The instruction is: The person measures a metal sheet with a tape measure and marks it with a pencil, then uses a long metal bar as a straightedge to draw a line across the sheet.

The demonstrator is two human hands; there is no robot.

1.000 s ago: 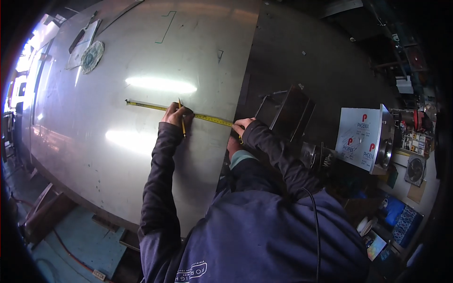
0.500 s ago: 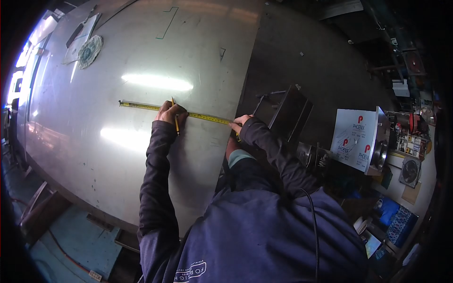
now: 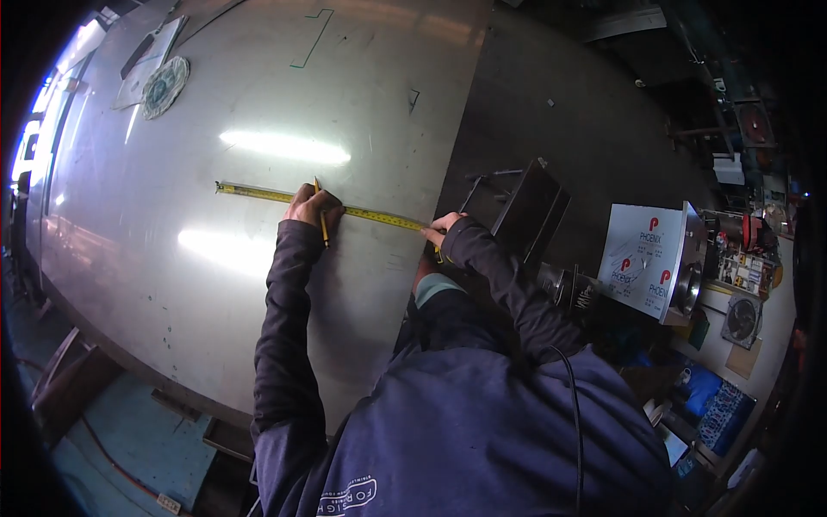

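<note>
A yellow tape measure point(image 3: 379, 217) lies extended across the grey metal sheet point(image 3: 362, 103), its hooked end at the left. My left hand point(image 3: 312, 207) rests on the sheet over the middle of the tape, fingers closed round a yellow pencil point(image 3: 324, 226) that points across the blade. At the sheet's right edge, my right hand point(image 3: 444, 227) pinches the tape near its case, which is partly hidden below the fingers. Green lines point(image 3: 312, 39) are drawn on the sheet's far part.
A round pad point(image 3: 165, 88) and papers lie at the sheet's far left. Right of the sheet are a dark metal frame point(image 3: 534, 207), a PHOENIX-marked panel point(image 3: 637, 258) and a fan point(image 3: 743, 319). A hose point(image 3: 112, 465) runs over the floor at lower left.
The view has shifted slightly. Both hands keep nearly the same places on the tape, and the pencil stays in my left hand.
</note>
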